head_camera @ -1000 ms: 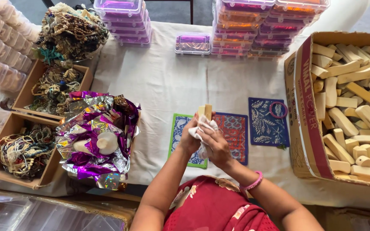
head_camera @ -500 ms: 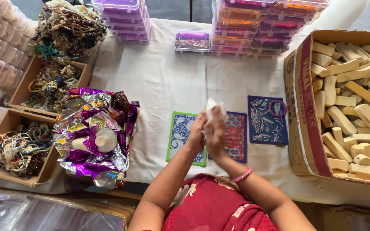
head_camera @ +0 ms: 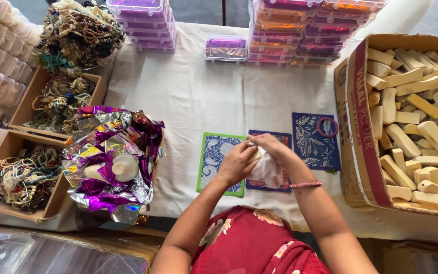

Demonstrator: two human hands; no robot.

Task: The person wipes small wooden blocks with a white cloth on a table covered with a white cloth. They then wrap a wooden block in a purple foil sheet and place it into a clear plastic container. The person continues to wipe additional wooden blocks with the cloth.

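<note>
Surface: white cloth covers my surface [head_camera: 198, 96], seen from the single head view looking straight down.
Back edge: stacks of clear lidded boxes [head_camera: 310, 25] with purple and orange contents, a smaller stack [head_camera: 143, 23] to their left, and one single box [head_camera: 226, 47] lying between them.
Left side: two open cardboard trays of beaded strings [head_camera: 24, 177], a heap of necklaces [head_camera: 77, 30] above them, and a crumpled nest of purple and silver foil [head_camera: 110, 157] with two pale rounded pieces in its middle.
Right side: big cardboard carton [head_camera: 361, 137] filled with pale wooden blocks.
Mats: three printed blue mats lie side by side before me, a green-edged mat [head_camera: 214, 157], a middle mat [head_camera: 269, 136] mostly under my hands, and a dark blue mat [head_camera: 313, 144] with a pink ring [head_camera: 326, 127] lying on it.
Left hand [head_camera: 236, 165]: my forearm rises from the lower edge and angles right, wrist straight, fingers curled inward and closed on the left side of a white wrapper [head_camera: 265, 170].
Right hand [head_camera: 269, 144]: my forearm comes up from the lower right with a pink bangle [head_camera: 305, 184] at the wrist, hand bent over the top, fingers pinched shut on the wrapper's upper edge.
Wrapper: thin, crumpled and whitish, held between both hands just above the middle mat; whether anything is inside it I cannot tell.
Hands together: fingertips meet at the wrapper's top, the two hands touching.
</note>
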